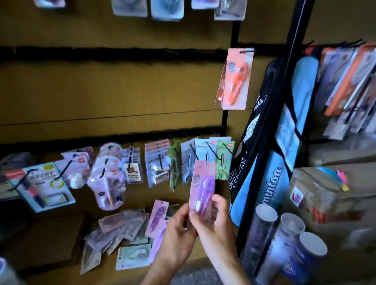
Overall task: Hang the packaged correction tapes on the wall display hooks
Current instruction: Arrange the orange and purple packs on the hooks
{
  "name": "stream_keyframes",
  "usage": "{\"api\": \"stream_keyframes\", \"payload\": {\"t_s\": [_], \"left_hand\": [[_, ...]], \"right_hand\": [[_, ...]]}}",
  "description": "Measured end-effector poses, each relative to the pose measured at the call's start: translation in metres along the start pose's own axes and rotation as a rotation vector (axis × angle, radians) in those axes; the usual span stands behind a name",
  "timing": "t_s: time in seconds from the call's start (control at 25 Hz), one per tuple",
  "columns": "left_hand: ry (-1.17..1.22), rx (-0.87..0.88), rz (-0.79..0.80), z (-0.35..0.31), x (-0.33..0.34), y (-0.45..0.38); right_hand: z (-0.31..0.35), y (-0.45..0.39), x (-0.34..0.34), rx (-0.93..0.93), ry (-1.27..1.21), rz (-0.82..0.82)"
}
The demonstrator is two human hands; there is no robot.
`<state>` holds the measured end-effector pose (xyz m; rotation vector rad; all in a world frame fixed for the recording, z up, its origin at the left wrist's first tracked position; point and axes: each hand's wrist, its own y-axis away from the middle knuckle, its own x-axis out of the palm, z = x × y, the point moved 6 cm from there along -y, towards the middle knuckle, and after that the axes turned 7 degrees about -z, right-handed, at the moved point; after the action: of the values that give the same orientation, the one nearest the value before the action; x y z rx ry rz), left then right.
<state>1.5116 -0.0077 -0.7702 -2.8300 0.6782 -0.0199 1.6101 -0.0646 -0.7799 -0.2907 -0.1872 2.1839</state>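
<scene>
Both hands, left hand (180,227) and right hand (217,220), pinch a purple packaged correction tape (202,189), held upright just below the lower hooks (212,150). Many loose packs (126,232) remain unhung; orange pack (236,78) hangs above.

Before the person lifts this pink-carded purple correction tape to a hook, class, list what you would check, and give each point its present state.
1. Purple correction tape pack gripped: ok, right hand and left hand both pinch its lower end.
2. Pack upright: ok.
3. Hang hole at the top uncovered: ok.
4. Matching hook free: cannot tell.
5. Orange correction tape pack hangs on the upper rail: ok.
6. Loose packs below left to hang: not ok.
</scene>
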Motion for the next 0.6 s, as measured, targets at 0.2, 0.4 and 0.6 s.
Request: {"api": "stream_keyframes", "payload": {"t_s": [0.2,0.4,0.6], "left_hand": [[-0.108,0.25,0.029,-0.076,-0.005,-0.03],[-0.266,0.318,0.202,-0.098,-0.005,-0.054],[-0.399,0.257,0.064,-0.086,-0.029,-0.071]], "right_hand": [[0.074,-0.045,0.002,-0.066,-0.044,0.057],[0.121,-0.075,-0.008,-0.106,0.003,-0.009],[0.176,-0.113,-0.027,-0.291,0.194,-0.26]]}}
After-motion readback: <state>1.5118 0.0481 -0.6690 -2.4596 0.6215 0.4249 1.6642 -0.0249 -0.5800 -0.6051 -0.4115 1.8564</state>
